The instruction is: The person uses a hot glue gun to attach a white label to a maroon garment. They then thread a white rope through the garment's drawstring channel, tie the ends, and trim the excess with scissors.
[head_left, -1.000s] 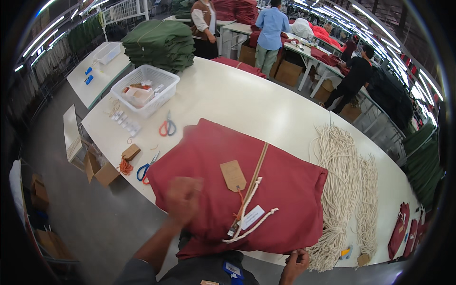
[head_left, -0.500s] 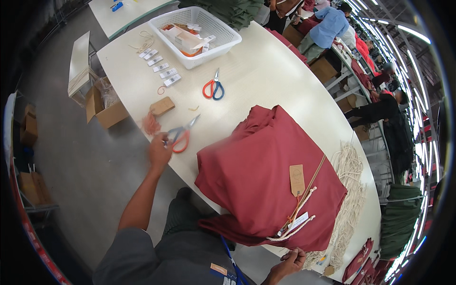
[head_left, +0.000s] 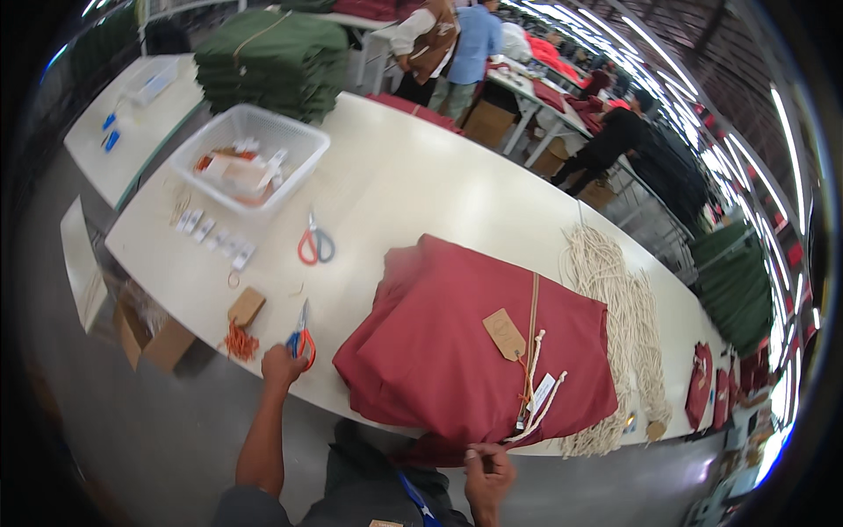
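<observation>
My left hand (head_left: 283,364) is closed at the handles of a pair of scissors (head_left: 303,338) with red and blue grips, at the table's near edge. The blades point away from me. Before me lies a folded maroon fabric piece (head_left: 457,342), its near part hanging over the edge. My right hand (head_left: 490,476) pinches the fabric's near edge. On top are a brown card tag (head_left: 504,335), a white label (head_left: 541,393) and white cord ends (head_left: 553,408). Orange strings (head_left: 239,341) and another brown tag (head_left: 247,307) lie left of the scissors.
A second pair of scissors (head_left: 315,244) lies farther back, near a white basket (head_left: 294,167) and a row of white labels (head_left: 217,237). White cords (head_left: 615,325) are heaped right of the fabric. Green cloth (head_left: 272,57) is stacked behind. People stand at far tables.
The view has swung, shifting the table's things leftward. My left hand remains at the scissors, which look sharper now. My right hand stays at the fabric's near edge.
</observation>
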Available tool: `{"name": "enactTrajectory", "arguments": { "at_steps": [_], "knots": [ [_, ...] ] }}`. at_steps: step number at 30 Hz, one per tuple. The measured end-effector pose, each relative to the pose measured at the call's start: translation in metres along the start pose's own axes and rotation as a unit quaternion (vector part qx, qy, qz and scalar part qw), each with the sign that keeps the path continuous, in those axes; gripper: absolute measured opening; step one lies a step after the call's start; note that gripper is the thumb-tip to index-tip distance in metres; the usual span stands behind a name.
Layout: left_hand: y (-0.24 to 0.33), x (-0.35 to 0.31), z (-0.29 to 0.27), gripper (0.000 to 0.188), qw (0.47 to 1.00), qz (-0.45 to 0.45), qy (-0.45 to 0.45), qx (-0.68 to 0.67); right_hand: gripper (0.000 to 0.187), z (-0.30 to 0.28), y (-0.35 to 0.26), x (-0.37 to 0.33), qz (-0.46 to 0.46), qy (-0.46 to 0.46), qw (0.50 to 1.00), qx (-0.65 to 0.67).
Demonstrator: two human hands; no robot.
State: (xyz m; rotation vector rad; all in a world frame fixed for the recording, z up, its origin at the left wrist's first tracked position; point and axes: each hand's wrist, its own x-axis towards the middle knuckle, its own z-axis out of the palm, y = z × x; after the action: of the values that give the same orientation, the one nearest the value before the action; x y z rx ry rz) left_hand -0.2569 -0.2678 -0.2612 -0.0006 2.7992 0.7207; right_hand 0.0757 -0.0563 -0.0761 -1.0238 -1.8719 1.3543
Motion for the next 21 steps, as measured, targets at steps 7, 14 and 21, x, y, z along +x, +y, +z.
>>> {"name": "enactTrajectory", "arguments": {
  "at_steps": [7, 14, 21],
  "knots": [
    [0.035, -0.085, -0.097, 0.026, 0.876, 0.052, -0.099, -0.468, 0.021, 0.024, -0.023, 0.015, -0.099, -0.216, 0.971, -0.015],
    [0.165, -0.220, -0.128, 0.033, 0.820, 0.284, -0.254, -0.426, 0.040, 0.009, -0.030, 0.033, -0.143, -0.298, 0.932, 0.146],
    [0.265, -0.308, -0.053, 0.032, 0.739, 0.525, -0.360, -0.221, 0.035, -0.130, 0.025, 0.018, 0.045, -0.182, 0.932, 0.312]
  ]
}}
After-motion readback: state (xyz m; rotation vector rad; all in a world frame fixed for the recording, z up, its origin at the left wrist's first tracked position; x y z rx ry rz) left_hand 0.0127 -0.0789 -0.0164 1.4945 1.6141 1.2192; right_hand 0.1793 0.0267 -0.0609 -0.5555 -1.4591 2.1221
